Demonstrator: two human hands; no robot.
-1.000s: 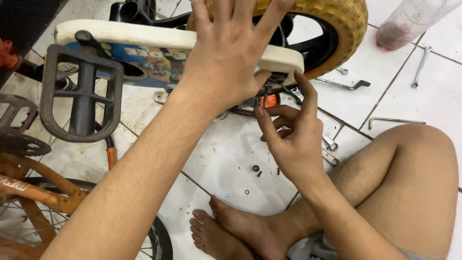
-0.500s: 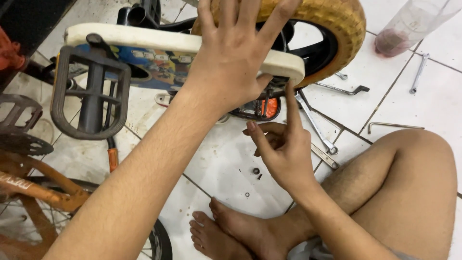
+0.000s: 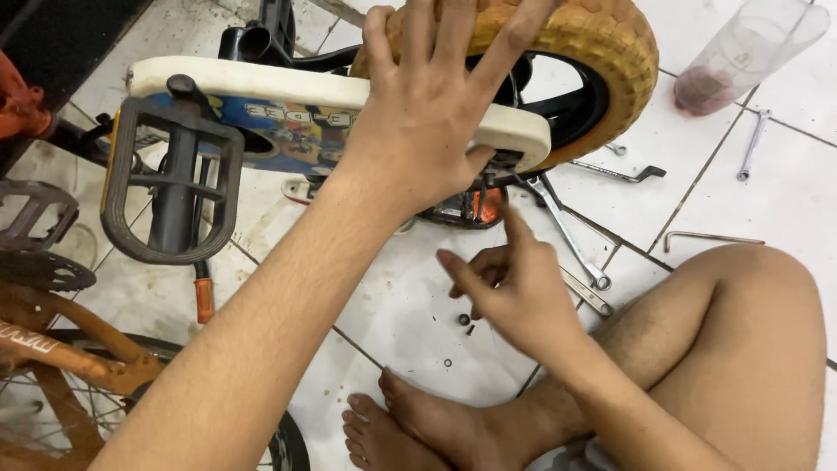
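Observation:
My left hand (image 3: 436, 113) lies spread across the white chain guard (image 3: 261, 83) and the yellow tyre (image 3: 610, 44) of a small bicycle lying on its side. Its thumb hooks under the guard's lower edge. Below it, my right hand (image 3: 514, 288) hovers just above the tiled floor with index finger and thumb stretched out and the other fingers loosely curled. I see nothing in it. Small dark nuts (image 3: 465, 320) and a washer (image 3: 447, 362) lie on the tile just left of that hand. The black pedal (image 3: 170, 187) sticks out to the left.
Wrenches (image 3: 567, 231), a bent hex key (image 3: 711, 237) and another spanner (image 3: 751, 144) are scattered on the tiles to the right. A clear plastic cup (image 3: 741, 52) lies top right. An orange bicycle frame (image 3: 52, 349) fills the lower left. My bare feet (image 3: 418, 427) and bent knee (image 3: 741, 331) sit below.
My right hand has dropped from the wheel axle under the chain guard down toward the floor by the small nuts. My left hand stays pressed on the guard and tyre.

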